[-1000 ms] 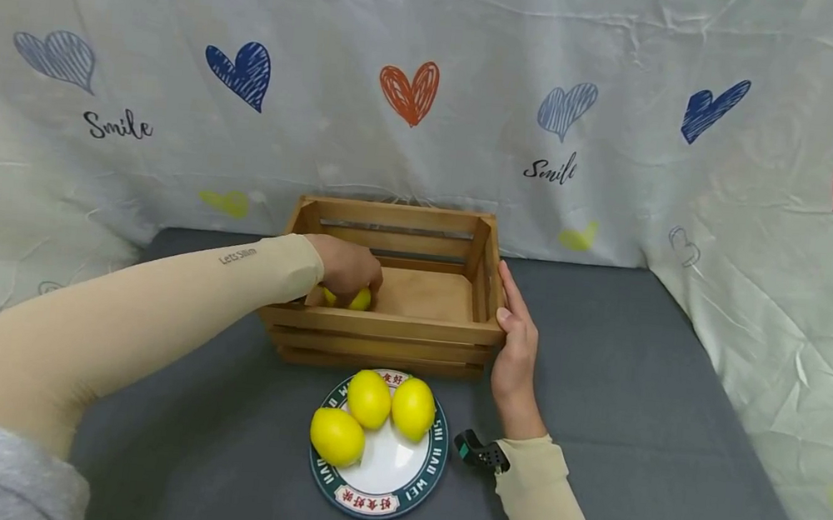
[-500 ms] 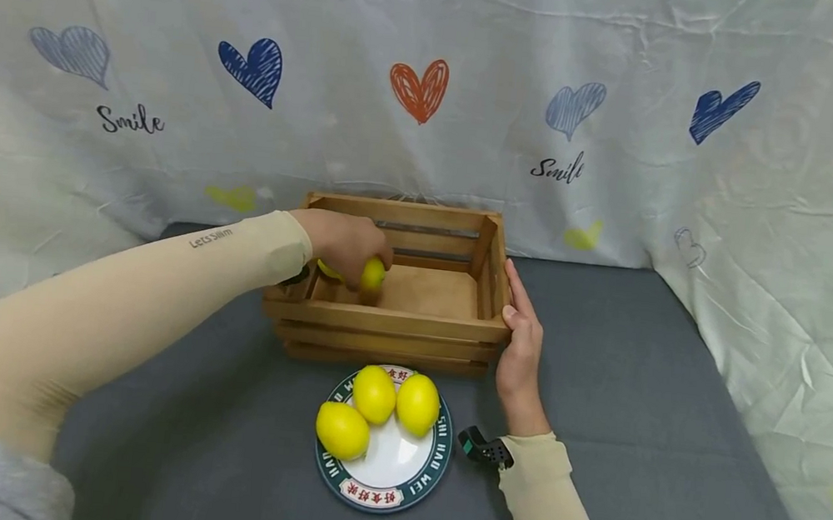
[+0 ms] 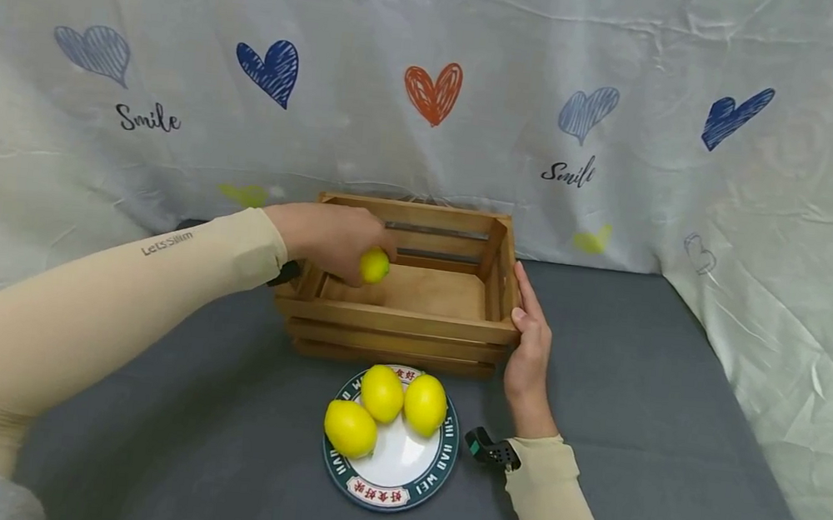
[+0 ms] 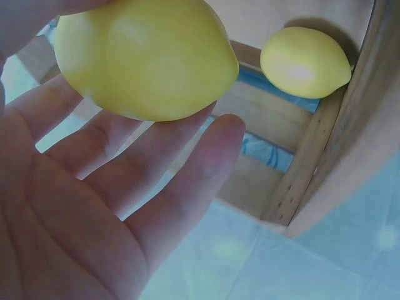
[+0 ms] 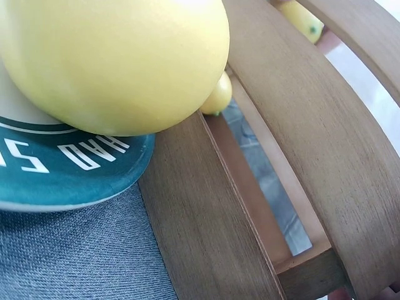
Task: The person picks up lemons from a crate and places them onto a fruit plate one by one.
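Observation:
My left hand [image 3: 339, 240] holds a lemon [image 3: 374, 265] above the floor of the wooden crate [image 3: 396, 320]. In the left wrist view, this held lemon [image 4: 150, 59] sits against the fingertips, and a second lemon [image 4: 305, 62] lies in a corner of the crate. The head view hides that second lemon behind my left hand. My right hand [image 3: 529, 363] holds the crate's right end, its thumb at the front corner and its fingers along the outer side. Three lemons [image 3: 350, 429] rest on the round plate [image 3: 433, 483] before the crate.
A dark grey cloth [image 3: 657, 417] covers the table. Behind the crate hangs a pale curtain [image 3: 354, 128] printed with hearts. The plate stands close to the crate's front slats, as the right wrist view shows.
My left hand has lifted a lemon up off the crate floor. My right hand stays at the crate's right end. The head view has shifted slightly.

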{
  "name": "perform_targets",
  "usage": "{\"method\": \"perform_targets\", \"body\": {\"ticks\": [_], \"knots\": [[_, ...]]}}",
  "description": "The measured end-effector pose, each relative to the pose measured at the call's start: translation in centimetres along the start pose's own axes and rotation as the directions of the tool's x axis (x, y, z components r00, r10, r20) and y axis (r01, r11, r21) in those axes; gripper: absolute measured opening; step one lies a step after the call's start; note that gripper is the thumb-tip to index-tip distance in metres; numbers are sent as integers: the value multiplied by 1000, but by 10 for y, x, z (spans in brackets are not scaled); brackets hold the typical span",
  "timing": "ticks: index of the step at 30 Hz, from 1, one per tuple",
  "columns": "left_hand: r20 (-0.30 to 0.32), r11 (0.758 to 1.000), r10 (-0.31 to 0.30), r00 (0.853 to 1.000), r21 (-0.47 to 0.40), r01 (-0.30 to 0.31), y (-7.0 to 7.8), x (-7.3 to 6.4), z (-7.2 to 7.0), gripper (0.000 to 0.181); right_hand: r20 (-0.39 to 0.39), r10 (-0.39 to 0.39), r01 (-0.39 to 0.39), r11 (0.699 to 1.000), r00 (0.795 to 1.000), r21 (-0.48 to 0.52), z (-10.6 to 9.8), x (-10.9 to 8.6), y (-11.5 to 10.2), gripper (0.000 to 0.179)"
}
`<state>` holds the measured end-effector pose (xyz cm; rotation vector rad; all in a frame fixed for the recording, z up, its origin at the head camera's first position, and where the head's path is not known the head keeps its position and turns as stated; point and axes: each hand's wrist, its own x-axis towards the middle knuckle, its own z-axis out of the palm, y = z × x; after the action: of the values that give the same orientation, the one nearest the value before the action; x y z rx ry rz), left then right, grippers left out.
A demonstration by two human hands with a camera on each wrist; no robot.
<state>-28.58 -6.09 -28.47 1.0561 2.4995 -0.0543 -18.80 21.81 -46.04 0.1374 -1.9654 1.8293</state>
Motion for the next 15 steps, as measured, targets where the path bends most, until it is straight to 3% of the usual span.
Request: {"method": "perform_targets", "body": {"ticks": [15], "knots": [[-81, 997, -24, 996, 75, 31, 24, -46, -5, 58, 2, 17, -17, 1000, 1000, -15, 1, 0, -2, 66]]}}
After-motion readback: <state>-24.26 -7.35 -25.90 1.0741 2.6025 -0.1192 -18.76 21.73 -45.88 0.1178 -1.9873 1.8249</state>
